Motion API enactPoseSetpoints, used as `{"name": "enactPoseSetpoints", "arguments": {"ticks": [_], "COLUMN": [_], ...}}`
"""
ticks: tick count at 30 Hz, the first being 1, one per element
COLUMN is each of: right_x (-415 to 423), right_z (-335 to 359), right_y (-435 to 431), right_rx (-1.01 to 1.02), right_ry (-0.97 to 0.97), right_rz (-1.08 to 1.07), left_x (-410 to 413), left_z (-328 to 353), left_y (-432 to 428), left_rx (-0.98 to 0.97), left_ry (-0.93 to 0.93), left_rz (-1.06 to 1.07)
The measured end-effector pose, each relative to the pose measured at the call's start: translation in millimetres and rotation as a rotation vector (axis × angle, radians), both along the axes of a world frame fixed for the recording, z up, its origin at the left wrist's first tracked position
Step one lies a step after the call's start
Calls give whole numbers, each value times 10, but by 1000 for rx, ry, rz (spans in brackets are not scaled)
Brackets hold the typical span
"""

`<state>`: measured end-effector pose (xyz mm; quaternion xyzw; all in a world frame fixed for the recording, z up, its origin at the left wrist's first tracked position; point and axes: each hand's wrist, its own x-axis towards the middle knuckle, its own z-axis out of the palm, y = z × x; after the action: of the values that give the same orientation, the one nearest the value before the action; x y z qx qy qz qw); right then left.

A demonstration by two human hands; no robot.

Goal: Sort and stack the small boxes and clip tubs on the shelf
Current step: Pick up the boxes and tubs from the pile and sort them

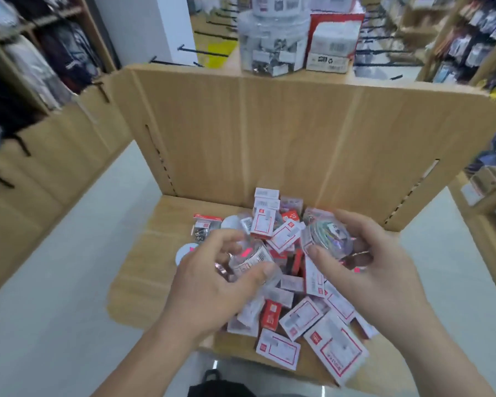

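Barely started, I'd say: a few stacked tubs [272, 44] and some red-and-white boxes [334, 38] sit tidy on the top ledge [235, 67], but the pile of small boxes [307, 316] on the lower shelf [155, 253] is a total jumble. The left hand [209, 285] has its fingers curled round a clear tub [248, 260]. The right hand [367, 262] grips a tub of coloured clips [328, 234]. Both are just over the pile, so loads left to sort.

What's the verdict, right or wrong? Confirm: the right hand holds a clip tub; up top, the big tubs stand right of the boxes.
Wrong. Head view: the right hand holds a clip tub, but the big tubs stand left of the boxes.
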<state>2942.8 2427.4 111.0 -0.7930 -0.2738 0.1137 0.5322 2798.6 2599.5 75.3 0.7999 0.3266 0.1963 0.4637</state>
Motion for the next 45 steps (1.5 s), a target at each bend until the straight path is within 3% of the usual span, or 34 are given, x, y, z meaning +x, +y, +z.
{"name": "enactPoseSetpoints", "arguments": {"ticks": [7,12,17,22,27,32,41,45], "right_x": [-169,-163,-229,-288,-323,-387,-443,-430], "right_z": [-105,-370,-727,-1010,-1021,-901,-977,-1006], "right_y": [1627,2589,3175,3279,3101,2851,2986,3126], "right_rx": [-199,-367,-570,-656,-576,-416,-716,-705], "right_ry": [-152,-307,-337,-323,-319,-311,-396,-352], "right_rz": [344,387,408,371,252,102,294,369], "left_x": [-467,-563,-579,-536,-466,-226,-473,-496], "left_z": [-170,-476,-685,-707,-745,-734,-955,-995], "left_y": [1204,1869,2330,2602,2671,2633,2441,2463], "left_rx": [167,-141,-157,-36,213,375,229,146], "left_ry": [32,-28,43,208,274,502,230,146], "left_rz": [204,129,-6,11,-175,-343,-204,-155]}}
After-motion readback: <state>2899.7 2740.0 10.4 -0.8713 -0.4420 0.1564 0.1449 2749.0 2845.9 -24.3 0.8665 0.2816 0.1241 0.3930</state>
